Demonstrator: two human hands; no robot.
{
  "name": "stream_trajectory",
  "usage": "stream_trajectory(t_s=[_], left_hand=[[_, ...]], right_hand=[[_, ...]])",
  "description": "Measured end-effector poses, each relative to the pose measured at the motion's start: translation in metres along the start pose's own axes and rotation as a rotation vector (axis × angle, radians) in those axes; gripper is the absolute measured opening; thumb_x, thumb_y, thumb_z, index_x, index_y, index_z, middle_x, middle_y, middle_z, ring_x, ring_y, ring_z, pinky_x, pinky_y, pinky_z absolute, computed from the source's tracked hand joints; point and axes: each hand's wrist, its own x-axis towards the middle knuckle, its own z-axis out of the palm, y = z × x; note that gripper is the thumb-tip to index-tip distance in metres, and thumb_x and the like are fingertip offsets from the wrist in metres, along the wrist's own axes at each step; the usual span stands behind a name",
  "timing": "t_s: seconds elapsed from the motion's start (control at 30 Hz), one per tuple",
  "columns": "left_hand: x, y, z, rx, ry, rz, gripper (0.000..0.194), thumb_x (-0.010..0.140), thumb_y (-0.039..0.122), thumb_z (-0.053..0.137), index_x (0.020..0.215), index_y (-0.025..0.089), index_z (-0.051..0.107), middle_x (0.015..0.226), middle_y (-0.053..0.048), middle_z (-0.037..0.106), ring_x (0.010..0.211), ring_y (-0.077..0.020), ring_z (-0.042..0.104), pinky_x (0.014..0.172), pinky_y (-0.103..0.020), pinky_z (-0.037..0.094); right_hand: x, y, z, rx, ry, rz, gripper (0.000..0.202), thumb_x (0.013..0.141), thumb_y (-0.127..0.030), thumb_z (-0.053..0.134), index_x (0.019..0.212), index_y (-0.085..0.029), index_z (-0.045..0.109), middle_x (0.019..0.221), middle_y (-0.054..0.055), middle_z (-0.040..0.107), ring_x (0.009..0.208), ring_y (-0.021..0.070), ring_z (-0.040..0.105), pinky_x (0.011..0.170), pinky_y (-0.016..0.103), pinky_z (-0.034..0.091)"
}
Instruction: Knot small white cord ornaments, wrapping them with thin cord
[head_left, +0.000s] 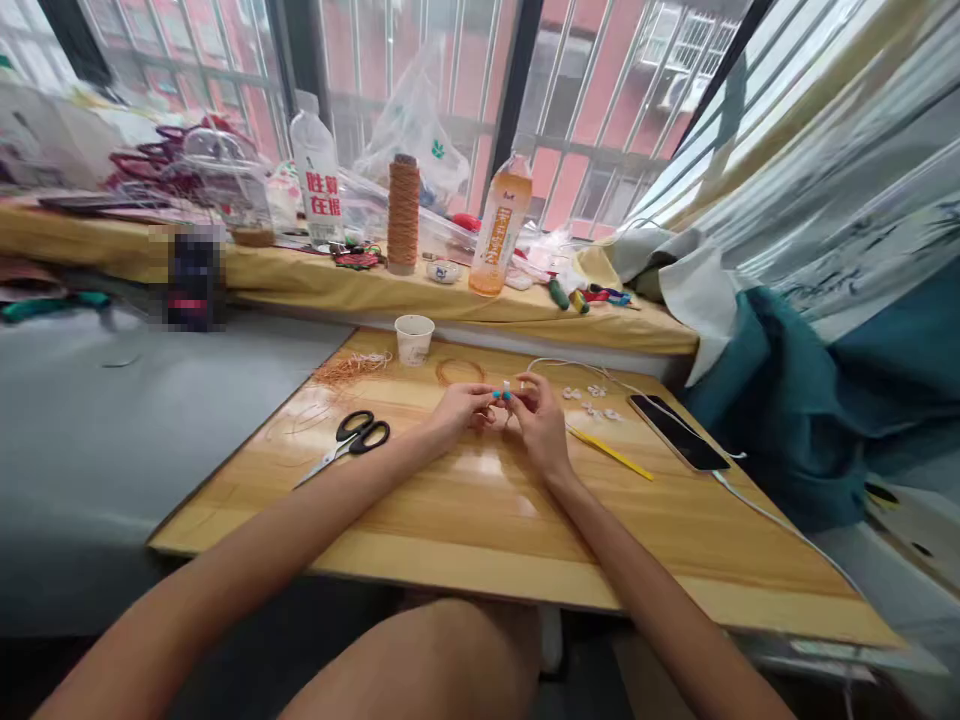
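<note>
Over the middle of the wooden table (450,525), my left hand (463,408) and my right hand (538,420) meet at the fingertips. Both are closed in a pinch on a small white piece (507,386), whose kind is too small to make out. A few thin strands seem to hang below the fingers. Behind my left hand lies a coil of thin orange cord (459,372). To the right of my right hand are several small white flower-like pieces (592,410) and a flat yellow strip (611,455).
Black-handled scissors (362,433) and a heap of orange strands (349,370) lie on the left. A paper cup (414,341) stands at the back. A phone (679,432) with a white cable (787,525) is at right. A thread spool (403,215) and a drink bottle (501,228) stand on the sill.
</note>
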Motion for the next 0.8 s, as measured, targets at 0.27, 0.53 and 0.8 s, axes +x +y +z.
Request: stream_trajectory(t_s=[0.27,0.53,0.8], left_hand=[[0.0013,-0.0024,0.0003,0.004,-0.015,-0.018,0.008,0.074,0.008,0.051,0.07,0.008,0.058,0.056,-0.002,0.055,0.04,-0.0052,0.049,0.036,-0.016,0.036],[0.0008,-0.0002,0.0024,0.02,-0.022,-0.024,0.006,0.072,0.009,0.054,0.072,0.008,0.059,0.069,-0.003,0.06,0.042,-0.004,0.05,0.04,-0.016,0.041],[0.0008,0.0,0.0015,0.141,-0.07,0.028,0.025,0.07,0.033,0.059,0.078,0.009,0.06,0.073,-0.006,0.063,0.042,-0.0057,0.05,0.037,-0.018,0.041]], right_hand=[[0.0012,0.0006,-0.0039,-0.162,-0.083,-0.072,0.014,0.075,-0.026,0.049,0.084,-0.02,0.059,0.084,0.003,0.064,0.078,0.016,0.059,0.072,0.027,0.042],[0.0018,0.001,-0.006,-0.266,-0.018,-0.056,0.015,0.077,-0.027,0.047,0.076,-0.018,0.058,0.067,0.001,0.061,0.063,0.0142,0.055,0.061,0.025,0.039],[0.0026,0.0024,-0.0084,-0.339,0.009,-0.084,0.015,0.077,-0.027,0.046,0.075,-0.018,0.057,0.068,0.002,0.061,0.063,0.0145,0.054,0.061,0.025,0.038]])
